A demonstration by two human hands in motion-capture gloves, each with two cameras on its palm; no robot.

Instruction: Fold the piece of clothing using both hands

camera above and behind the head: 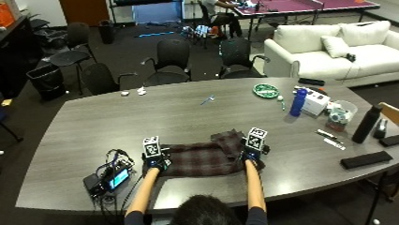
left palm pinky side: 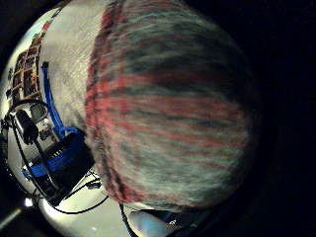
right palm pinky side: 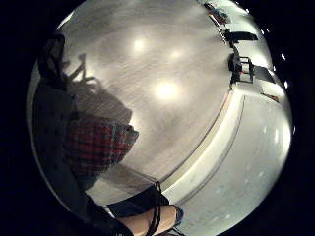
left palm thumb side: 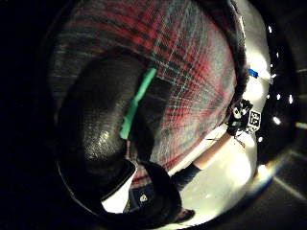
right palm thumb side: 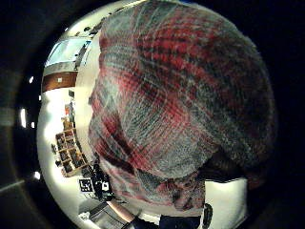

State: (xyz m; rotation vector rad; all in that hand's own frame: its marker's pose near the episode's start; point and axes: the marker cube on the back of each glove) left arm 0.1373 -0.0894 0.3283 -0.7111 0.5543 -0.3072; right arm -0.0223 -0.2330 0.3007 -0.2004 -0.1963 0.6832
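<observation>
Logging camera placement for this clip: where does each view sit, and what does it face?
Outside: above and behind the person's head, facing the table; both hands on the plaid garment.
Left little-finger palm: against the plaid.
Left thumb palm: plaid, a gloved finger.
Right little-finger palm: bare tabletop, plaid edge.
Right thumb palm: plaid close up.
All five share the garment.

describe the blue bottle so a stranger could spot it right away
On the grey table, look toward its right end near the white sofa. The blue bottle stands upright beside a white box, the only tall blue thing there; the black bottle stands further right.
</observation>
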